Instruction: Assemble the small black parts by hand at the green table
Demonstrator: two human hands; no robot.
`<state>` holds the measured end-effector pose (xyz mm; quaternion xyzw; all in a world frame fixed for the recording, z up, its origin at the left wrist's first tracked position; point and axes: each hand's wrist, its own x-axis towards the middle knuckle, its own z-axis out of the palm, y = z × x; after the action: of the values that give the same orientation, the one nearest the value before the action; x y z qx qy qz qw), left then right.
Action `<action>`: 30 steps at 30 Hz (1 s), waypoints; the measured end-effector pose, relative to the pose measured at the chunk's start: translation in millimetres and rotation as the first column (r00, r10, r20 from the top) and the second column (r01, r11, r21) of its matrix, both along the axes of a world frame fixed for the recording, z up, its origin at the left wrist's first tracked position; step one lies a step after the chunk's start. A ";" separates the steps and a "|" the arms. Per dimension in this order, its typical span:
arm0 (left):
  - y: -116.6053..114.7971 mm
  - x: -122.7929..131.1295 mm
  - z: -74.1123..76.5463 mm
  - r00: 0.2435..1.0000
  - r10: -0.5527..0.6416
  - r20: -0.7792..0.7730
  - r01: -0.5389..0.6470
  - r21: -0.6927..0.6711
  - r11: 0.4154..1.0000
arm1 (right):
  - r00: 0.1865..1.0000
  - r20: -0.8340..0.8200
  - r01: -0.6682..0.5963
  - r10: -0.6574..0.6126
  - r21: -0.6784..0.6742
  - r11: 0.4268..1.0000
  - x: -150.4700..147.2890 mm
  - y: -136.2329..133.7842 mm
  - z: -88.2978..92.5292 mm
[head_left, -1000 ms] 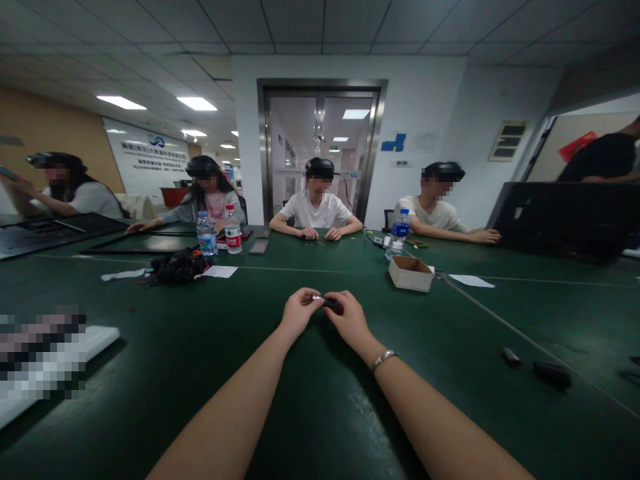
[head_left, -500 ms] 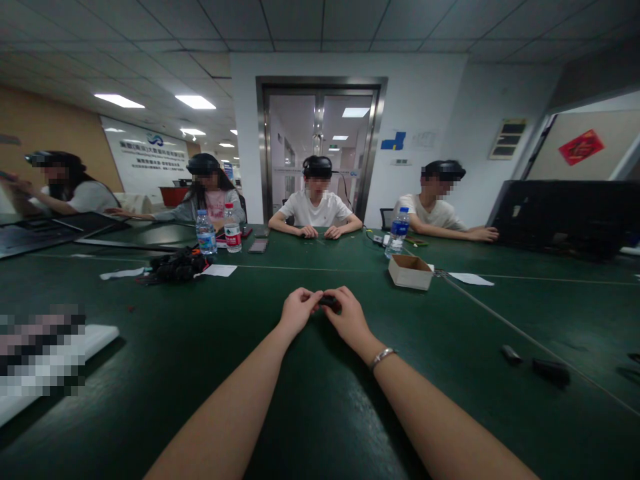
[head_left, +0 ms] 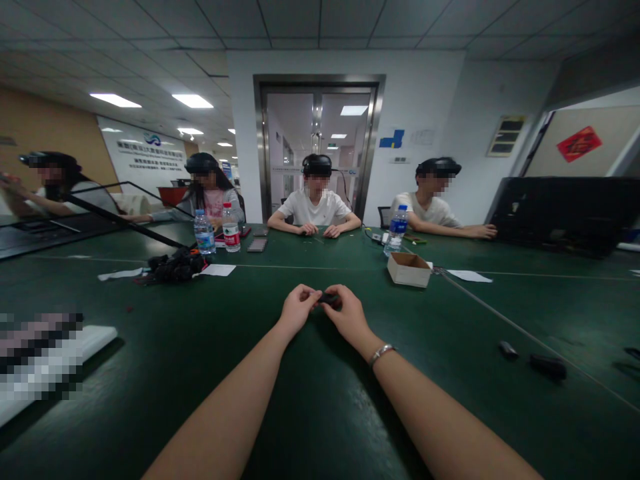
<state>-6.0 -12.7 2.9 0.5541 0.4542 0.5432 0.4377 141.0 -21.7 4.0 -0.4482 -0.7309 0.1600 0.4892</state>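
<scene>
Above the dark green table [head_left: 315, 387], in front of me, my hands meet at a small black object [head_left: 327, 298] whose kind I cannot make out. My right hand [head_left: 349, 311] curls its thumb and fingers around the object's right part. The fingers of my left hand [head_left: 299, 309] are pinched at its left end. Part of the object is hidden behind the fingers. A silver bracelet [head_left: 383, 354] circles my right wrist.
An open cardboard box [head_left: 407, 272] stands ahead to the right. Two small dark pieces lie nearer right, one a black piece [head_left: 548, 367]. Bunched black gear [head_left: 175, 265] and water bottles [head_left: 204, 232] are ahead left. Several people with headsets sit across the table.
My hands keep nearly the same pose around the black object. At far left, a long black strip that lay on the table is now raised at an angle. The view has shifted slightly.
</scene>
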 end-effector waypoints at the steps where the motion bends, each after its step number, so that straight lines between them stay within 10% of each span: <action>1: 0.0 -0.6 -0.1 1.000 -0.002 -0.011 0.002 0.011 1.000 | 1.000 -0.016 0.003 -0.003 -0.021 1.000 0.2 0.7 -0.5; 14: -0.3 -4.9 0.4 0.999 0.025 0.022 -0.026 0.046 0.999 | 0.904 -0.427 -0.153 0.014 -0.293 0.944 4.4 11.5 -4.3; 30: -2.3 -2.0 2.9 0.987 -0.020 0.159 0.020 0.003 1.000 | 0.855 -0.519 -0.221 -0.010 -0.381 0.898 7.7 10.0 1.8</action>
<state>-8.0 -15.0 5.8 0.5138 0.4117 0.5818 0.4776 148.7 -11.7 5.8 -0.4442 -0.5467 0.4557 0.5441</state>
